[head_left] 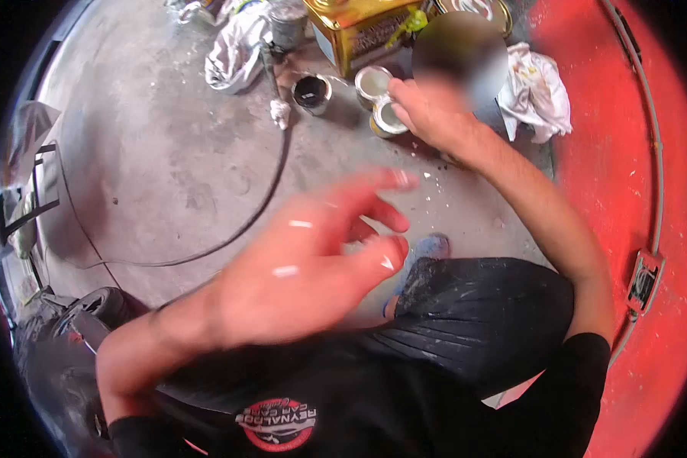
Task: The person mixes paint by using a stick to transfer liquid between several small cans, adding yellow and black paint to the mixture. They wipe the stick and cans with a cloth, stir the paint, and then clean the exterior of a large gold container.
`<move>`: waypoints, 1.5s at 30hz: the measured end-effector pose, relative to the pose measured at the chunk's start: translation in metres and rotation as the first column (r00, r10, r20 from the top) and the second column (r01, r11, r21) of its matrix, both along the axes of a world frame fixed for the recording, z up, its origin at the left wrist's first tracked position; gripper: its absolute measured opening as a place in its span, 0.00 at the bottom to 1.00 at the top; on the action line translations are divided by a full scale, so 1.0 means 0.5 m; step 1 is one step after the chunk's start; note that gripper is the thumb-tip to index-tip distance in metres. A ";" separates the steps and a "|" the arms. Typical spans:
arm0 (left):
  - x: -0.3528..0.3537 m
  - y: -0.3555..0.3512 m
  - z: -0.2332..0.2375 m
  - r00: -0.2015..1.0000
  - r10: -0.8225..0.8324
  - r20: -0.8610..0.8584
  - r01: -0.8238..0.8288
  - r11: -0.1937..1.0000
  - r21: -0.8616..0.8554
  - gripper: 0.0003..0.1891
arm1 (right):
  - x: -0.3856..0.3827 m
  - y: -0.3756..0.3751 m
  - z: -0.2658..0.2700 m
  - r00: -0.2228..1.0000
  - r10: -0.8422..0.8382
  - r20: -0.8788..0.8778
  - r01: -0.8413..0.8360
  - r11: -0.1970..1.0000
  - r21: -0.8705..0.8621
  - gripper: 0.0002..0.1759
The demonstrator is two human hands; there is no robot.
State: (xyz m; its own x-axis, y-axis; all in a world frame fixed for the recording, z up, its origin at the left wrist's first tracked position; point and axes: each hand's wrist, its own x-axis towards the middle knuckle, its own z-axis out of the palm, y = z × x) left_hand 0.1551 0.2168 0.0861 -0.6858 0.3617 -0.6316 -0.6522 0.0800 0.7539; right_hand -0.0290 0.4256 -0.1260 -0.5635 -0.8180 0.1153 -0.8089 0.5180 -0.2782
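Nearest, the left hand (pixel 301 263) is held in the air over the grey floor (pixel 168 160), blurred, its fingers loosely curved and its thumb parted from them; nothing is seen to be held. Farther out, toward the floor's far side, the right hand (pixel 435 122) is bent, with the front can (pixel 390 122) placed just left of its fingertips, much nearer to it than to the left hand. Whether the rim is touched, and how widely those fingers are spread, cannot be told. The can is stood upright, its axis vertical and its top open. Just behind it a second pale-filled can (pixel 372 84) is set, well left of the floor's edge along the red surface (pixel 595 122).
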 end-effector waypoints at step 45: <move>0.030 -0.263 -0.181 0.746 -0.637 -0.193 0.473 0.712 -0.520 0.30 | -0.021 -0.006 0.019 0.996 0.032 0.084 -0.044 0.988 0.146 0.11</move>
State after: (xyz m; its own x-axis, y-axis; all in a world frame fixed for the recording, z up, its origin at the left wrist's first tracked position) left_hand 0.1700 0.0853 -0.0043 -0.6368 0.5070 -0.5810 -0.0955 0.6958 0.7119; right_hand -0.0396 0.4226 -0.1165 -0.5339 -0.8439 -0.0532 -0.8070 0.5273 -0.2661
